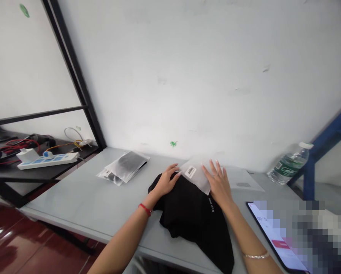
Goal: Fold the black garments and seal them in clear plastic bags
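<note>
A black piece of cloth [187, 213] with small white lettering lies bunched on the table, its lower end reaching past the front edge. Against its far side is a translucent plastic bag [197, 177] with a white barcode label [190, 172]. My left hand [166, 182] rests on the cloth beside the bag's left corner, thumb and fingers apart. My right hand [218, 184] lies with fingers spread over the bag's right side and the cloth's edge. How much of the cloth is inside the bag, if any, I cannot tell.
Filled translucent bags [127, 165] lie stacked at the left; another flat bag [243, 179] lies by the wall. At the right are a water bottle [290, 165] and a phone [273, 236]. A power strip [49, 161] sits on the black shelf. Blue framing [310, 171] stands at right.
</note>
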Demonstrator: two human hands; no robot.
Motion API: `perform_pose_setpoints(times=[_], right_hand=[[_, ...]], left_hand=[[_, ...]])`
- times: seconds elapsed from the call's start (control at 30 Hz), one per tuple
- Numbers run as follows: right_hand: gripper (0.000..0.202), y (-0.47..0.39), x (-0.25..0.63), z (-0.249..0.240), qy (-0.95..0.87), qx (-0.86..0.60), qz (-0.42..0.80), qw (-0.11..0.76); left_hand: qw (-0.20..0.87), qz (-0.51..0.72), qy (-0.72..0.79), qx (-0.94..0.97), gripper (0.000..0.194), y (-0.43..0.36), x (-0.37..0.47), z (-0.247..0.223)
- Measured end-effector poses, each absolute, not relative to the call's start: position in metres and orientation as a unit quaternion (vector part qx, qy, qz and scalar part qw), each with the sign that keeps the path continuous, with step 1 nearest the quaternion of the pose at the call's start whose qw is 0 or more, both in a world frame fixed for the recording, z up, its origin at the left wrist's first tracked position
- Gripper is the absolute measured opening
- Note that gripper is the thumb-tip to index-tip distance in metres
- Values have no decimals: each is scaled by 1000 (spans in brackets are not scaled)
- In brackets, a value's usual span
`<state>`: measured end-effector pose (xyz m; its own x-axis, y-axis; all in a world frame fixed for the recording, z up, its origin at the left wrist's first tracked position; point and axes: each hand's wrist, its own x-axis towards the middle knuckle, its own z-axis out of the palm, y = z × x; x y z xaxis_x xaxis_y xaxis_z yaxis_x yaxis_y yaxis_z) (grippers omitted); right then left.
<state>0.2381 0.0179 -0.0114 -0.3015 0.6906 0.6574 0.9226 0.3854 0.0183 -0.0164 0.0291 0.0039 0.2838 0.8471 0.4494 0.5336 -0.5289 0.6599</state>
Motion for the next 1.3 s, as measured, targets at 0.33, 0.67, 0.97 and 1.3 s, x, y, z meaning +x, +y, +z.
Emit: perform_pose_setpoints(times=[0.33,0.67,0.97,1.3], right_hand=[[67,44,304,-44,-664,-719,-95,180],[55,52,287,-43,-734,-632,-43,247],[64,11,223,-9,-840,-385,198,326],[65,-4,185,-9,-696,-380,446,415]], left_hand=[[94,264,360,890,62,-1,0,20],[166,261,367,877,74,-1,11,13],[214,522,492,663,38,13,2,17],[256,556,478,630,39,14,3,11]])
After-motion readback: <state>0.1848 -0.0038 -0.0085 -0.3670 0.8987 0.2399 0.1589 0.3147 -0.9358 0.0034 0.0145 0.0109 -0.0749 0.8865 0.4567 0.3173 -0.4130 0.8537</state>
